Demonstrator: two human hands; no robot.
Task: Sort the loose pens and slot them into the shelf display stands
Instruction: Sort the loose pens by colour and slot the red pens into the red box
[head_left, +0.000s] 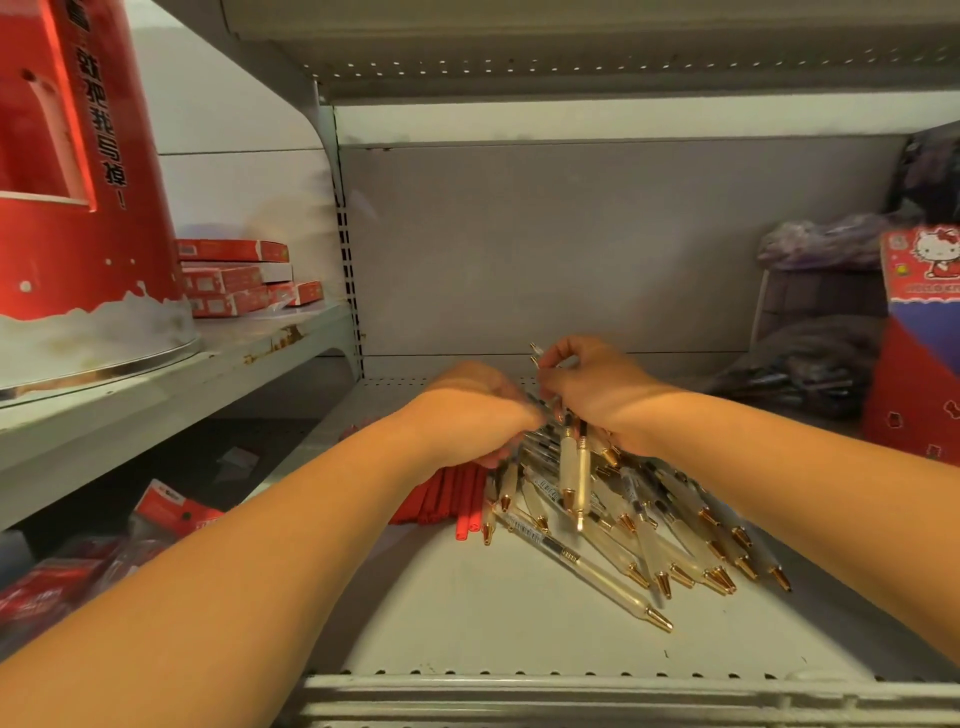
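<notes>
Far left of the left hand, on a higher ledge: one tall red display stand (78, 156) with white lettering. Beside it, four flat red boxes (234, 278), stacked. Below these, lower left: red packets (166, 509), blurred, count not readable.

Left hand (467, 415): back up, fingers curled down into the pile and hidden. Cannot tell whether gripping anything.

Under and just nearer than that hand: red pens (447, 493), about six ends showing, side by side on the shelf (493, 623).

Between the two hands and nearer than the right one: heap of clear pens (649, 530) with gold tips, well over a dozen, fanned out, too overlapped for an exact count.

Right hand (592, 389): raised above the heap, fingers closed round two held pens (574, 467), gold tips downward.

Right of that hand: dark bagged goods (810, 364), blurred. Far right: one red cartoon-cat box (919, 338).
</notes>
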